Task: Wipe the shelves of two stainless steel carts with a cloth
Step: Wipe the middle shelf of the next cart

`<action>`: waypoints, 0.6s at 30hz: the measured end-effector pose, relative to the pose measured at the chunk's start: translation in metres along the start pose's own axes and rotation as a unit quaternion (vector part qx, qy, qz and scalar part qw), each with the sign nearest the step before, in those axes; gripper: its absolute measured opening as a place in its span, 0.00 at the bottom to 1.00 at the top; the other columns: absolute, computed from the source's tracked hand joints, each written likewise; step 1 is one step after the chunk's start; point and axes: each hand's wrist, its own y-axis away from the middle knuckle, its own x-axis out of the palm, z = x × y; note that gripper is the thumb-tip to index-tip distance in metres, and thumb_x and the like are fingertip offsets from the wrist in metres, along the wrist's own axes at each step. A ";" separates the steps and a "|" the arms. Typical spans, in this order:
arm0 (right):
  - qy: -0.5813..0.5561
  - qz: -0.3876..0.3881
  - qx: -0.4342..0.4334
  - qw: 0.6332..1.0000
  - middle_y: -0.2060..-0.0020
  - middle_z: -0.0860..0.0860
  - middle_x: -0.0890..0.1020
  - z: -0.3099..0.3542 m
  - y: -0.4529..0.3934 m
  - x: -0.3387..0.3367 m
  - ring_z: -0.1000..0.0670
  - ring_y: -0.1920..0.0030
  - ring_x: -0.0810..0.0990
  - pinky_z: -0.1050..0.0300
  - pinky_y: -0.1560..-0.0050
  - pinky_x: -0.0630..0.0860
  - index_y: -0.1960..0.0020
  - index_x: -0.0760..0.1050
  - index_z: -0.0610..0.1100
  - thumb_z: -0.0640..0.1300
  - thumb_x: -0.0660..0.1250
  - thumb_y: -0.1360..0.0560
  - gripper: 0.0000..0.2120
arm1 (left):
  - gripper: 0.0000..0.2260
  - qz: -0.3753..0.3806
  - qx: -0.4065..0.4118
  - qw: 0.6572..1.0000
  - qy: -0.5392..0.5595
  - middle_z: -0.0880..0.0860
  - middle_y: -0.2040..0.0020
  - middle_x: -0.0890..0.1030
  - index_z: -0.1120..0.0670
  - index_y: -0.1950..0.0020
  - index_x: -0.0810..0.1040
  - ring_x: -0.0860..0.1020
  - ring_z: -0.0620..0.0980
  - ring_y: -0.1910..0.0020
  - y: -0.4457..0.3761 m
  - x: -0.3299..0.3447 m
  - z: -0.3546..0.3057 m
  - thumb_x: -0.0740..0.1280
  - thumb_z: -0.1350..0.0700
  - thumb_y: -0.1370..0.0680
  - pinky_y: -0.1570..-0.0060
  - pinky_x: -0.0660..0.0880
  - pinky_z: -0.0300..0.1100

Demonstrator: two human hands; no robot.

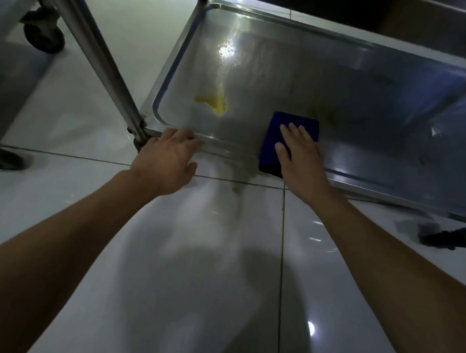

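The bottom shelf [290, 69] of a stainless steel cart lies low over the floor. A yellow smear [214, 103] sits on its left part. A folded blue cloth [280, 127] lies across the shelf's near rim, and my right hand [300, 156] presses flat on it with straight fingers. My left hand [166, 160] rests on the near rim by the front left corner post [96, 51], fingers over the edge. Another faint yellowish mark shows past the cloth.
A second cart's shelf [1, 55] and caster [44, 32] stand at the left. A dark caster [455, 235] of the near cart shows at the right. An upper shelf [406, 14] overhangs the far side. Glossy white floor tiles [217, 286] lie below me.
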 end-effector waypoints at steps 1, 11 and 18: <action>0.024 -0.002 0.004 1.000 0.19 0.49 0.51 -0.003 0.000 0.001 0.49 0.19 0.46 0.43 0.21 0.47 0.18 0.52 0.48 0.54 0.47 0.14 0.26 | 0.23 -0.010 -0.002 1.000 0.005 0.55 0.29 0.72 0.50 0.26 0.71 0.69 0.59 0.30 -0.001 0.001 0.001 0.66 0.51 0.21 0.37 0.72 0.61; 0.085 0.018 0.006 0.996 0.19 0.46 0.46 0.002 -0.016 0.013 0.46 0.19 0.41 0.45 0.22 0.41 0.18 0.50 0.47 0.54 0.45 0.14 0.26 | 0.30 -0.011 -0.086 0.995 -0.051 0.57 0.27 0.66 0.45 0.22 0.62 0.60 0.62 0.26 -0.007 0.018 0.016 0.65 0.43 0.23 0.34 0.66 0.64; 0.041 0.068 0.000 0.997 0.19 0.48 0.37 0.048 -0.054 0.033 0.47 0.21 0.32 0.43 0.22 0.35 0.18 0.39 0.51 0.54 0.49 0.15 0.30 | 0.33 -0.051 -0.084 0.995 -0.021 0.53 0.34 0.74 0.50 0.24 0.60 0.71 0.57 0.33 -0.003 0.022 0.026 0.64 0.41 0.27 0.45 0.70 0.56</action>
